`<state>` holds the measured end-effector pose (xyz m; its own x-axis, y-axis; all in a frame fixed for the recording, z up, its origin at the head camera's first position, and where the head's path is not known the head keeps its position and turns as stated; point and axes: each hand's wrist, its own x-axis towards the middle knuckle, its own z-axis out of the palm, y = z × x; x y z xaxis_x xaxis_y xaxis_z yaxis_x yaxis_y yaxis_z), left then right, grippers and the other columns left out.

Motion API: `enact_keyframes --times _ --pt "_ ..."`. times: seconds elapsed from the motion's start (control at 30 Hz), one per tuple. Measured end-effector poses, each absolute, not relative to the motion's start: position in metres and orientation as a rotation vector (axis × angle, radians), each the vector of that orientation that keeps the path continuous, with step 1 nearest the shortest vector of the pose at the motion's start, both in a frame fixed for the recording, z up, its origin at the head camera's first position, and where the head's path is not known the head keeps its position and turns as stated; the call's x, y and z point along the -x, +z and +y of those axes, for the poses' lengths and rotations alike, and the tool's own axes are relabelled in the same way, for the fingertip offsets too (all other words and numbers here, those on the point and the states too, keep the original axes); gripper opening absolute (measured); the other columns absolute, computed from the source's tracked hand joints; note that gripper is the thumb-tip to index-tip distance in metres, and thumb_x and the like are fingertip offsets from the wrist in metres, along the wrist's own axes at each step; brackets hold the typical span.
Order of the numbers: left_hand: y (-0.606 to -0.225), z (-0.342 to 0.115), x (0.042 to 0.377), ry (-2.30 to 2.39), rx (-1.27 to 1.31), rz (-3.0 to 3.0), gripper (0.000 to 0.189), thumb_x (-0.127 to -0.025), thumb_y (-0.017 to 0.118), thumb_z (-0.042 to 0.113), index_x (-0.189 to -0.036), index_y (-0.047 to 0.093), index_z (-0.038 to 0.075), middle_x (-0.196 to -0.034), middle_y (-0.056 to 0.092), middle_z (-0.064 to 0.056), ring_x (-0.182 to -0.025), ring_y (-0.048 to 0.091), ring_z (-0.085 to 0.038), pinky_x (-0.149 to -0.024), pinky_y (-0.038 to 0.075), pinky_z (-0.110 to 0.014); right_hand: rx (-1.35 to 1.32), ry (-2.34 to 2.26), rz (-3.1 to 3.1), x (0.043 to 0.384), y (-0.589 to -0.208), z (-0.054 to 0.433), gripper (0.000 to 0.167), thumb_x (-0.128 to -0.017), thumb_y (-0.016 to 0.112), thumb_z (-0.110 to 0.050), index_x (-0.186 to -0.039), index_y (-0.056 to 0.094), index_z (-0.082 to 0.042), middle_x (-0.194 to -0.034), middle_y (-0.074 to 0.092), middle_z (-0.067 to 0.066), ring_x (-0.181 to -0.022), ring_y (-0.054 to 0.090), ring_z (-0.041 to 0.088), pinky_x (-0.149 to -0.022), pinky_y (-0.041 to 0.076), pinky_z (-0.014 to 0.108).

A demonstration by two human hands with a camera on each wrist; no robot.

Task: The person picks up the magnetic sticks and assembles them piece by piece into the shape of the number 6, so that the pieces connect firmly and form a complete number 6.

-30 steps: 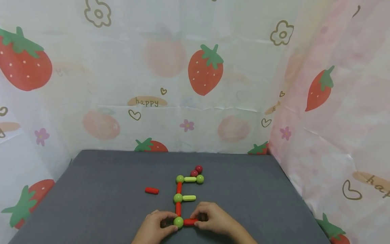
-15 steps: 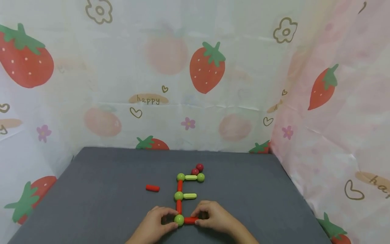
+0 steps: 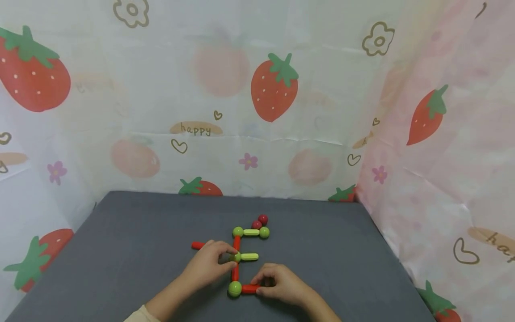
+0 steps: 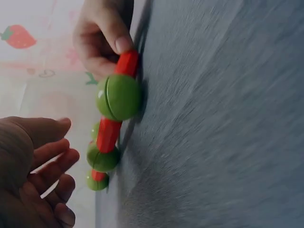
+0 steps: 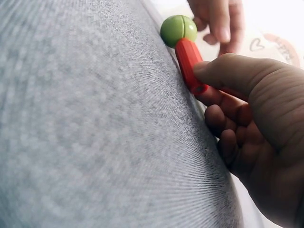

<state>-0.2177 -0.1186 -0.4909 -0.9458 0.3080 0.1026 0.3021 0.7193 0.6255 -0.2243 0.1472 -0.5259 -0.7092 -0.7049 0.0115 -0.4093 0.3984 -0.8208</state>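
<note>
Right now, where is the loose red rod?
In the head view, the loose red rod lies left of the ball-and-rod shape, its right end hidden behind the left hand.

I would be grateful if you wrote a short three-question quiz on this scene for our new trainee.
1. Multiple choice: what does the right hand pinch?
A) a dark red ball
B) a red rod
C) nothing
2. True or false: in the head view, the middle pale yellow rod has no ball on its right end.
3. Count: how many green balls show in the head view?

Key: 1. B. 2. True; that end is bare. 3. Four: two at the far end, one in the middle, partly covered by the left hand, and one nearest the person.
</note>
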Motion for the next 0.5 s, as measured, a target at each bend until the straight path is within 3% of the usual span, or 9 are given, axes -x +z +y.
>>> enact_keyframes --times 0.3,0.5 --pt "-0.499 -0.101 0.253 1.019 -0.597 2.833 0.035 -0.083 0.076 0.042 -0.112 0.073 0.023 -0.098 0.069 0.010 -0.086 0.049 -0.013 -0.070 0.042 -0.027 0.977 -1.199 2.356 0.223 -0.526 0.151 0.016 -0.087 0.074 -0.028 -0.104 0.073 -0.028 -0.096 0.067 -0.011 -0.078 0.057 0.001 -0.069 0.049 0.021" --pt "-0.508 -0.092 0.261 0.973 -0.568 2.853 0.029 -0.078 0.078 0.048 -0.102 0.075 0.031 -0.090 0.068 0.019 -0.082 0.047 -0.010 -0.069 0.042 -0.028 1.041 -1.186 2.375 0.223 -0.526 0.150 0.016 -0.088 0.073 -0.028 -0.104 0.073 -0.028 -0.097 0.067 -0.012 -0.083 0.059 0.003 -0.073 0.049 0.020"
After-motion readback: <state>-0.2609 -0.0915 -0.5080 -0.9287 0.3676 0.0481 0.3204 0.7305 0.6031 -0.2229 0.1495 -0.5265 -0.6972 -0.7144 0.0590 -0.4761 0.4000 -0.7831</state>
